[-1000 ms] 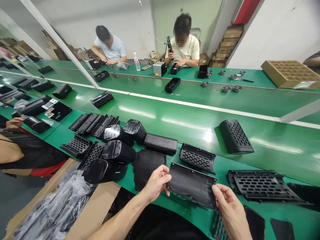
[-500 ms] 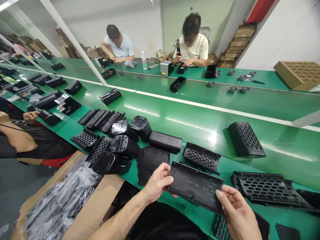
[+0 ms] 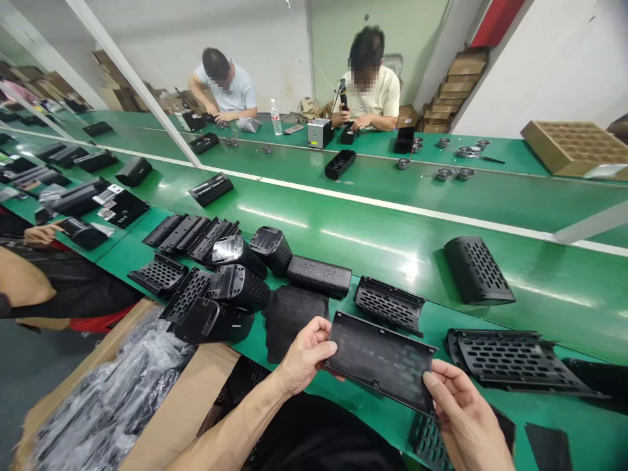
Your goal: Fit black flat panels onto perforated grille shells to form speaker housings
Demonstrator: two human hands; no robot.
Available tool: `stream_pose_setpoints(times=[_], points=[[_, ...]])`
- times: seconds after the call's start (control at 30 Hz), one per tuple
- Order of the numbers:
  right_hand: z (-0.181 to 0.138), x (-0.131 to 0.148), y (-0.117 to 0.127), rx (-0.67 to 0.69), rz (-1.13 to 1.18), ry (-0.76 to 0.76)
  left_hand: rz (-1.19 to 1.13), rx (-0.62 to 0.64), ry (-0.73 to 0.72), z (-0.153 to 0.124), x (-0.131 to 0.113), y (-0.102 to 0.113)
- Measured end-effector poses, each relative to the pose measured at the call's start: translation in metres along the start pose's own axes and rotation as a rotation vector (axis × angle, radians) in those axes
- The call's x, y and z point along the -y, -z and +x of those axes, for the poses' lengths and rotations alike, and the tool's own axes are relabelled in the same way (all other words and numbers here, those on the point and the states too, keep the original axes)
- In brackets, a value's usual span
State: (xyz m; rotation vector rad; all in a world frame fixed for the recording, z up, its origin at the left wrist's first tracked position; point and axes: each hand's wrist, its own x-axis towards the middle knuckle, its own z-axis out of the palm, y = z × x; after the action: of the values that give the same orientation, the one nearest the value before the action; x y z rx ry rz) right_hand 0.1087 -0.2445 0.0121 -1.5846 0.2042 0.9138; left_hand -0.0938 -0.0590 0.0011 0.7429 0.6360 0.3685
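I hold a flat black plastic panel [image 3: 380, 360] between both hands, just above the near edge of the green table [image 3: 373, 255]. My left hand [image 3: 307, 353] pinches its left end, thumb on top. Gripping its right end from below are the curled fingers of my right hand [image 3: 461, 415]. The panel's inner face, dull and faintly dotted, is turned up toward me. Beyond it lie a perforated black grille [image 3: 388, 304] and a black fabric sheet [image 3: 289, 317].
Several black speaker shells and grilles [image 3: 230, 275] crowd the table's left; a curved grille [image 3: 478, 269] and a wide one [image 3: 510, 360] lie right. A cardboard box of plastic-wrapped parts [image 3: 112, 392] stands lower left. Two people work across the belt; another person's arm [image 3: 29, 281] is at left.
The panel has tilted up so its inner face shows more, and both hands have shifted slightly along its ends. The view has swayed a little.
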Motion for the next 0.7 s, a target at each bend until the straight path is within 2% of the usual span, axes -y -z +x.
stream_pose_setpoints(times=[0.3,0.47,0.7], points=[[0.005,-0.015,0.019,0.087,-0.040,0.045,-0.012,0.017,-0.017,-0.004,-0.002,-0.001],[0.002,-0.015,0.019,0.109,-0.030,0.066,-0.029,0.020,-0.023,-0.003,0.000,0.000],[0.004,-0.011,0.016,0.085,0.023,-0.033,-0.056,0.002,-0.018,-0.001,0.003,-0.001]])
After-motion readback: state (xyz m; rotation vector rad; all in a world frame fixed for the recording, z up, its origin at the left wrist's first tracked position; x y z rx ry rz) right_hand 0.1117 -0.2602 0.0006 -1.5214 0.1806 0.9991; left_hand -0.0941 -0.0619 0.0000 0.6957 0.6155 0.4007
